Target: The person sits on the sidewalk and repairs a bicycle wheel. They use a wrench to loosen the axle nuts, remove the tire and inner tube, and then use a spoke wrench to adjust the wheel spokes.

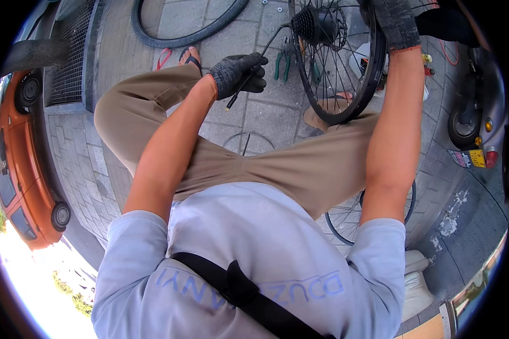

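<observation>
My left hand (pixel 240 75), in a dark grey work glove, is closed around a black cable (pixel 273 38). The cable runs from the hub motor's axle end, and its tip hangs out below my fist. A spoked bicycle wheel (pixel 373 79) stands upright before my right knee, with a black hub motor (pixel 322 25) and a cluster of sprockets at its centre. At the wheel's upper right, my gloved right hand (pixel 397 25) grips the rim; some of its fingers are hidden behind it or cut off by the frame.
Green-handled pliers (pixel 287 65) and a few nuts lie on the paving beyond my left hand. A loose tyre (pixel 195 38) rests at the far left. Another spoked wheel (pixel 329 223) is beside my right elbow. A motorcycle (pixel 469 121) stands right, an orange car (pixel 25 164) left.
</observation>
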The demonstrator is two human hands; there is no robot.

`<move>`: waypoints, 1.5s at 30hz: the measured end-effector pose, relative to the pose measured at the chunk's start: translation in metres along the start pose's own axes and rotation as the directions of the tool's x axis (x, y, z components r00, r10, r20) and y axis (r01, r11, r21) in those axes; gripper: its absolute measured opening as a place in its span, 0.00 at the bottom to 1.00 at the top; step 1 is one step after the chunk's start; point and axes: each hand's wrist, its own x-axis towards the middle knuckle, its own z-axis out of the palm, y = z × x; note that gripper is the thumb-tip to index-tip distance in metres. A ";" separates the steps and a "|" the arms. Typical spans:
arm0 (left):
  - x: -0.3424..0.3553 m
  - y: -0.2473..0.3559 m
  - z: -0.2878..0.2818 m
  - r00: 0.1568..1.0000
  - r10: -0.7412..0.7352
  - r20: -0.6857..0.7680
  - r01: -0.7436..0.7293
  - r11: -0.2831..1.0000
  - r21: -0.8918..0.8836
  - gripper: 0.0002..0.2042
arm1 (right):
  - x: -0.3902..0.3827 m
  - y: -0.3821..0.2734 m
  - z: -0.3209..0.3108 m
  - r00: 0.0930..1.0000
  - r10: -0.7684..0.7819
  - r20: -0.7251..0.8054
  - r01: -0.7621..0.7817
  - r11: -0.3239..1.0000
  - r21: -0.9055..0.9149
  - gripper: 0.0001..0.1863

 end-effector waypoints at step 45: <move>-0.010 -0.027 0.034 0.973 -0.166 -0.162 0.158 0.985 -0.062 0.21 | 0.001 0.005 0.023 0.998 0.045 0.045 -0.037 0.987 -0.155 0.29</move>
